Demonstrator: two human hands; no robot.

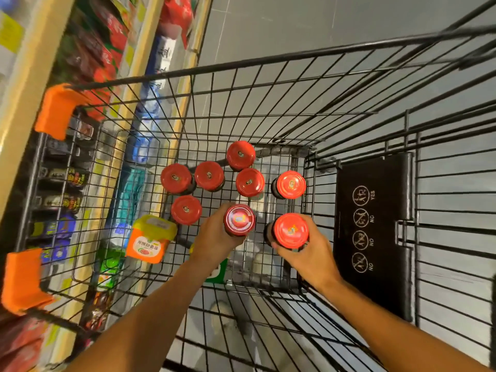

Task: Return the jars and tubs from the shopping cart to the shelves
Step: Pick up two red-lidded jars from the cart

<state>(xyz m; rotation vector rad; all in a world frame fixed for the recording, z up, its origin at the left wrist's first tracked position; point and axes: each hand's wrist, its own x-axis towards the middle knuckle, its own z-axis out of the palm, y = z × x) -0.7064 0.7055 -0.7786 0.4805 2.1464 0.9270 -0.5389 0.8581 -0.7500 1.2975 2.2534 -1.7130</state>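
Both my hands reach down into the black wire shopping cart. My left hand grips a red-lidded jar near the cart's middle. My right hand grips another red-lidded jar just to its right. Several more red-lidded jars stand upright on the cart floor beyond them, among them one at the far end and one by the right wall. An orange tub with a yellow-green lid lies at the cart's left side. A green item shows under my left wrist.
Store shelves run along the left of the cart, stocked with red packets, dark jars and blue packs. Orange corner guards cap the cart's left rim. A black child-seat flap hangs on the right. Grey floor lies beyond.
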